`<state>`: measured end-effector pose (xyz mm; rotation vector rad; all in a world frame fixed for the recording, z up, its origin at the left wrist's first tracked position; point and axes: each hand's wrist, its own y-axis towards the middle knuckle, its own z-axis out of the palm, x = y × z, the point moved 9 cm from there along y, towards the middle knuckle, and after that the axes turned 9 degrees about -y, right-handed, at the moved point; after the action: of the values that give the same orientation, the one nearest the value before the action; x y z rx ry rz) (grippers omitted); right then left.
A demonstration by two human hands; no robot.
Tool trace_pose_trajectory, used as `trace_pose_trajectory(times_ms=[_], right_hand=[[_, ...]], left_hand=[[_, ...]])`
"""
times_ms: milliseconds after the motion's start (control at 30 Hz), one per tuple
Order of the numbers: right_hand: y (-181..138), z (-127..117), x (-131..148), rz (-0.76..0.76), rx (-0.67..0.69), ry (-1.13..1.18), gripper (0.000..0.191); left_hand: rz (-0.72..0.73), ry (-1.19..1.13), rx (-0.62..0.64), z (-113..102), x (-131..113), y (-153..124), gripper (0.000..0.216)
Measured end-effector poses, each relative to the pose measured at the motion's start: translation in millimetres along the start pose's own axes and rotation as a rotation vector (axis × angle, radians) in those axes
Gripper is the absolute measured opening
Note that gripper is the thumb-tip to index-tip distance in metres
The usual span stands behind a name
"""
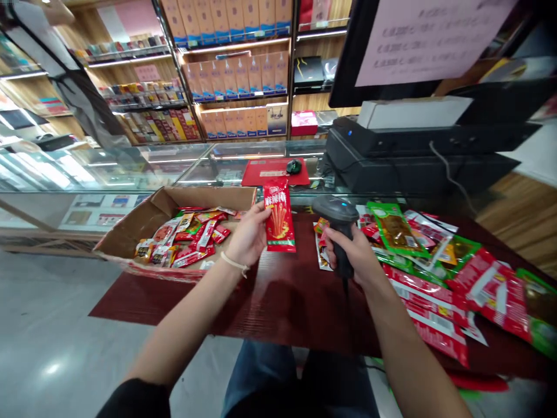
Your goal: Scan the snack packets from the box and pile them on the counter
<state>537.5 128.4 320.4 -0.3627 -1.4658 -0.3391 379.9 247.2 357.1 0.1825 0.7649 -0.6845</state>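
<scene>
Between the thumb and fingers of my left hand (pixel 249 232) is a red snack packet (pixel 279 217), held upright with its printed front towards me. My right hand (pixel 354 252) is wrapped round the handle of a black barcode scanner (pixel 336 210), whose head points left towards the packet. A small gap separates scanner and packet. Left of my left hand stands an open cardboard box (pixel 126 229) with several small snack packets (pixel 187 235) in it. Beside my right hand lies a heap of red and green snack packets (pixel 435 278).
A brown counter mat (pixel 278 302) lies under my hands. Behind it are a red mouse pad (pixel 255 172) with a mouse (pixel 293 166), and a black cash drawer (pixel 391 174) below a monitor (pixel 348 64). A person (pixel 78 81) stands at the far left, behind the glass counter (pixel 165 168).
</scene>
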Motion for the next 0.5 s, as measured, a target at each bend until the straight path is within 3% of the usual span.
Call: trace_pose_trajectory(times_ms=[100, 267, 400, 500], right_hand=[[-3, -22, -6, -0.012, -0.047, 0.019, 0.033], [-4, -40, -31, 0.061, -0.09, 0.043, 0.036], [-2, -39, -49, 0.117, -0.071, 0.031, 0.037], [-3, -34, -55, 0.145, -0.053, 0.011, 0.037]], left_hand=[[-0.099, -0.131, -0.01, 3, 58, 14, 0.019], [-0.253, -0.298, -0.058, -36, 133, 43, 0.019], [-0.413, -0.456, 0.053, -49, 150, 49, 0.062], [-0.407, -0.486, 0.1, -52, 142, 48, 0.059]])
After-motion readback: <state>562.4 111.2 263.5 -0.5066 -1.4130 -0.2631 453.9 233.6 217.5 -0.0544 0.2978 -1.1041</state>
